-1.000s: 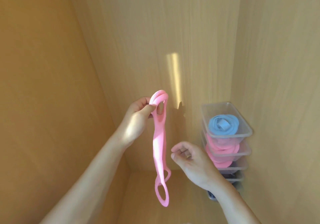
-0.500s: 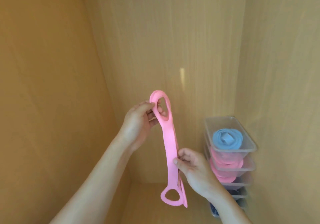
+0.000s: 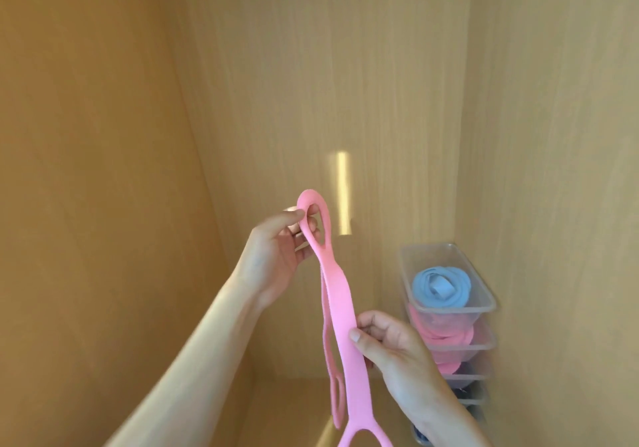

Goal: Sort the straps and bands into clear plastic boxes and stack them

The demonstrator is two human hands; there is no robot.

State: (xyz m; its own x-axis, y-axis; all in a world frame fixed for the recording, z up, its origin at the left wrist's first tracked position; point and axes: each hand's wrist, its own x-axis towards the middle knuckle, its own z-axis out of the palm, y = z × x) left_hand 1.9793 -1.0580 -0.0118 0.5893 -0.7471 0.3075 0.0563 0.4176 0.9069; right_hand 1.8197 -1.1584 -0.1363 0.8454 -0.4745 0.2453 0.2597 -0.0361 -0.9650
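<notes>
Head view: left hand (image 3: 273,260) pinches the pink strap (image 3: 340,312) by its top loop while right hand (image 3: 394,346) fingers grip mid-length, likely straightening it for rolling, beside the stacked clear boxes (image 3: 449,312).

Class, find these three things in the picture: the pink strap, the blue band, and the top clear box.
pink strap (image 3: 340,303), head view, middle of its flat length.
blue band (image 3: 441,286), head view, centre of the coil.
top clear box (image 3: 482,303), head view, right rim.

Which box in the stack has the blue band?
The top box of the stack in the right corner: it alone holds a rolled blue band. The box just beneath it holds pink bands, and the lower ones hold dark items.
</notes>
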